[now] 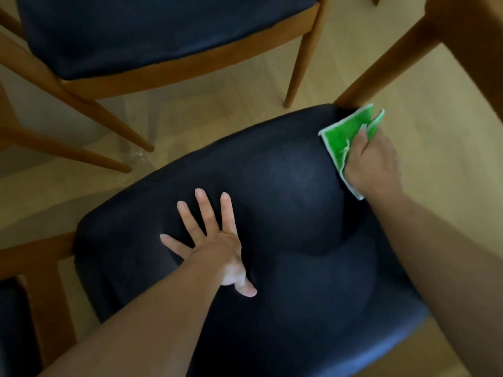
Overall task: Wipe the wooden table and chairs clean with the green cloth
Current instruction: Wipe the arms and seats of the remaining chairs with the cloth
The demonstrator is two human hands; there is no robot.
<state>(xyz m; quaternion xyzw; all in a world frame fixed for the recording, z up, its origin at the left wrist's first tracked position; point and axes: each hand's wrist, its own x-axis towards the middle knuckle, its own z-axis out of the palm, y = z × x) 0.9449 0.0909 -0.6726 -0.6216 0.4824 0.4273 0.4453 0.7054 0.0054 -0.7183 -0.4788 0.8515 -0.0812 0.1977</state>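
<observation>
A wooden chair with a black padded seat (285, 202) fills the middle of the view. My left hand (212, 243) lies flat on the seat with fingers spread, pressing a dent into the cushion. My right hand (373, 164) holds the folded green cloth (340, 137) against the seat's far right edge, fingers curled over it, just below a wooden chair post (381, 66).
A second chair with a black seat (152, 31) and wooden legs stands behind on the pale wood floor (223, 102). More slanted wooden legs (81, 104) cross the left side. A wooden frame part (40, 257) sits at lower left.
</observation>
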